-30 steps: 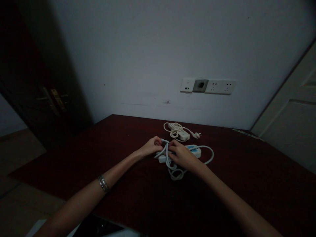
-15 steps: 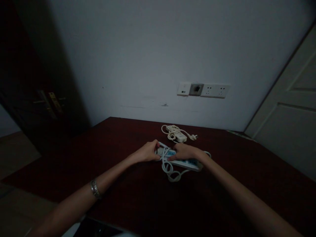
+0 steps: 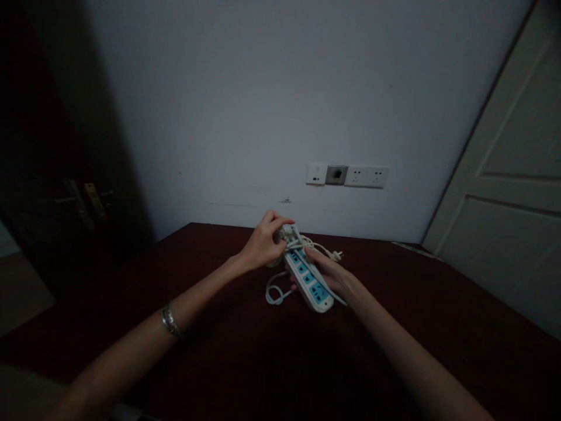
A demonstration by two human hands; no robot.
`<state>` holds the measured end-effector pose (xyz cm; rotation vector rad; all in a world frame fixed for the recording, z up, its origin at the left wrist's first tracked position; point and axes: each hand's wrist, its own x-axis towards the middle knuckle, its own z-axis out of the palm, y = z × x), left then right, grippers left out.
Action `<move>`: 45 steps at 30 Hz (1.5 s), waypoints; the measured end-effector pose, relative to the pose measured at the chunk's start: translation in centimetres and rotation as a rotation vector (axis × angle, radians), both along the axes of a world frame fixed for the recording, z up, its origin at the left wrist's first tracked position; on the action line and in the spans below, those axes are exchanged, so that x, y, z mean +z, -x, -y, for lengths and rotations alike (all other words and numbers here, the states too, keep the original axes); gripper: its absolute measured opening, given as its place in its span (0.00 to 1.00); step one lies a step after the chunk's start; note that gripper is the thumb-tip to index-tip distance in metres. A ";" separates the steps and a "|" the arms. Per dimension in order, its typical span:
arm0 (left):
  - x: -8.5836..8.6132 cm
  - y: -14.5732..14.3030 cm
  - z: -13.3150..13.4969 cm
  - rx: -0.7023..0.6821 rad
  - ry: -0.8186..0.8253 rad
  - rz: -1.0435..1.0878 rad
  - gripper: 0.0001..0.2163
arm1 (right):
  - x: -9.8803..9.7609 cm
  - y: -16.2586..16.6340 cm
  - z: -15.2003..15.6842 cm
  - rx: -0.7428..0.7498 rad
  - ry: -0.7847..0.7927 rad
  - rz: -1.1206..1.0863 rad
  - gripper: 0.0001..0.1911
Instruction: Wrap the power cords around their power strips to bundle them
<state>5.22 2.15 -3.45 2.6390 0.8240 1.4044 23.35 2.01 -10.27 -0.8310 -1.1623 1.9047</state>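
Note:
A white power strip (image 3: 307, 279) with blue sockets is tilted above the dark red table, its near end toward me. My right hand (image 3: 326, 270) grips it from the right side, thumb on top and fingertips showing underneath. At the strip's far end, my left hand (image 3: 267, 242) is closed around the bundled white cord (image 3: 294, 241); a pale, plug-like piece shows between thumb and fingers. One loop of cord hangs to the left below the strip. Behind my hands lies a second, cream-coloured cord with its plug (image 3: 336, 256); its own strip is mostly hidden.
The dark red table (image 3: 210, 333) runs up to a pale wall (image 3: 236, 117). Wall sockets (image 3: 366, 176) are set above the table's back edge. A white panelled door (image 3: 512, 175) stands at the right, a dark door with a handle (image 3: 94, 199) at the left.
The power strip has been lifted and turned, its near end now pointing toward me. My left hand has moved up to its far end; my right hand now holds it from the side and below.

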 end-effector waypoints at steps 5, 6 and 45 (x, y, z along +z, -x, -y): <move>1.4 0.7 0.1 0.032 -0.154 -0.097 0.16 | 1.2 1.0 -0.9 -0.113 0.000 -0.096 0.22; 1.7 0.9 0.2 0.071 -0.170 -0.167 0.15 | 1.3 1.1 -1.2 -0.115 -0.015 -0.103 0.24; 2.2 1.0 0.2 -0.243 1.303 0.166 0.13 | 3.1 1.5 -1.8 -0.318 -0.380 -0.063 0.23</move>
